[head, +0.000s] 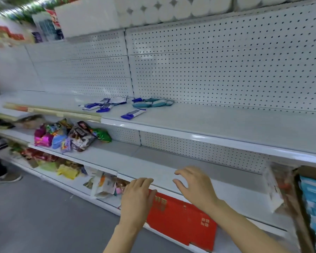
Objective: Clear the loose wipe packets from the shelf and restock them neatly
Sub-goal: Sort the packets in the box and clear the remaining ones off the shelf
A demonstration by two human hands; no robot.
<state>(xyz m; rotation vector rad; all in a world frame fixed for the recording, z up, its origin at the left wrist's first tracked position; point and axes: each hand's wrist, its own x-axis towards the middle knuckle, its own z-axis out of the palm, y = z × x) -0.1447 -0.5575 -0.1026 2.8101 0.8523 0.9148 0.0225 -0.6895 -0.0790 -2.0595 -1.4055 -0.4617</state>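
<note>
White shelf (226,123), scattered blue wipe packets (133,114), print unreadable

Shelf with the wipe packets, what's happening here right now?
A person stands at a store shelf with both hands empty. The left hand and right hand hover low, in front of the shelf below. The loose wipe packets lie scattered, untouched, at the back of the upper shelf: some blue and white, a few teal. Nothing has been picked up yet.

Both hands empty, left hand (137,194) palm down, right hand (193,185) fingers spread, loosely curled
</note>
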